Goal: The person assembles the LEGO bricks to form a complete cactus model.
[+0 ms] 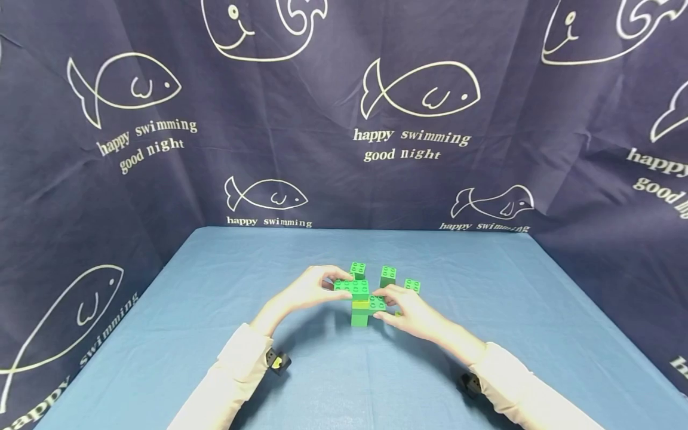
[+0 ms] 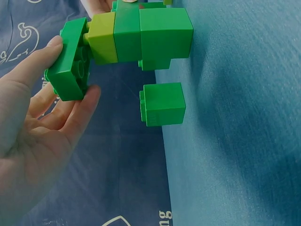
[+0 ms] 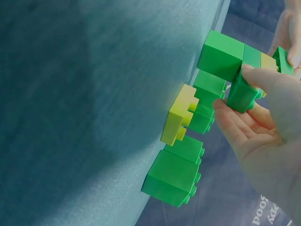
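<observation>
My left hand (image 1: 314,288) pinches a long green brick (image 1: 352,290), thumb on one side and fingers on the other. That brick sits slightly tilted over the studs of a yellow-green brick (image 2: 102,38), its hollow underside partly showing in the left wrist view. Below the yellow-green brick comes another green brick (image 3: 243,92), which juts out to the right. My right hand (image 1: 411,312) grips this jutting end between thumb and fingers. A tall green block (image 1: 359,320) forms the bottom of the stack and stands on the table.
Behind and right of the stack stand several loose green blocks, among them one (image 1: 388,276) at the back and another (image 1: 412,284) beyond the right hand. A yellow brick (image 3: 177,117) lies near them, mostly hidden in the head view. Blue cloth (image 1: 242,257) covers the table.
</observation>
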### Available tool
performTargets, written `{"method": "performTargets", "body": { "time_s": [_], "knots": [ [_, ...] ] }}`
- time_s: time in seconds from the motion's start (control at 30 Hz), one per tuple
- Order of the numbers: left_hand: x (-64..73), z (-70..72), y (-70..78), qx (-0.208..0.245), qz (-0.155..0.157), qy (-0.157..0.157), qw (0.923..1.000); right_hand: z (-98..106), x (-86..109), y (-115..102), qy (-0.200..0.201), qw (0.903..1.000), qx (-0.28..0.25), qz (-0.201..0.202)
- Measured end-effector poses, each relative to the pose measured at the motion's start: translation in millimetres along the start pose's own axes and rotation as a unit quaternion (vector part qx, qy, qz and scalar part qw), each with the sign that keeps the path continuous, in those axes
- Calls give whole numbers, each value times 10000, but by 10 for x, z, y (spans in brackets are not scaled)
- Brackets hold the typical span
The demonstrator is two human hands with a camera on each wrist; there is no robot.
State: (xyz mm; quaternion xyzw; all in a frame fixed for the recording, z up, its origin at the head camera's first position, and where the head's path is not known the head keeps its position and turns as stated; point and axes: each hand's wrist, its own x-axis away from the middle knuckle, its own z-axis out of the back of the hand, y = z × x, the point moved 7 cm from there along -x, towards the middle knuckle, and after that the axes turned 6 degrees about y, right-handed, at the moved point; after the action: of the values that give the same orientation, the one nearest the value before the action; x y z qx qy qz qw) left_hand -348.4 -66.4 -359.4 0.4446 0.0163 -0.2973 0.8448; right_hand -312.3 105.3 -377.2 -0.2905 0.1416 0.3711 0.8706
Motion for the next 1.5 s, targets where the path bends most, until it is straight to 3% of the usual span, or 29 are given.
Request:
{"method": "performTargets", "body": {
  "time_s": [0.53, 0.93, 1.13, 1.5],
  "knots": [
    [-11, -27, 9, -138, -233, 31, 9996, 14, 3, -23, 45, 9999, 42, 137],
    [-15, -30, 120, -241, -530, -37, 9983, 15, 6, -40, 150, 9992, 160, 334],
    [-40, -54, 76, -345, -671, -41, 9971, 19, 1, -45, 168, 9992, 125, 353],
    [-39, -71, 53, -513, -577, -102, 9970, 22, 2, -48, 186, 9990, 159, 381]
  ]
}}
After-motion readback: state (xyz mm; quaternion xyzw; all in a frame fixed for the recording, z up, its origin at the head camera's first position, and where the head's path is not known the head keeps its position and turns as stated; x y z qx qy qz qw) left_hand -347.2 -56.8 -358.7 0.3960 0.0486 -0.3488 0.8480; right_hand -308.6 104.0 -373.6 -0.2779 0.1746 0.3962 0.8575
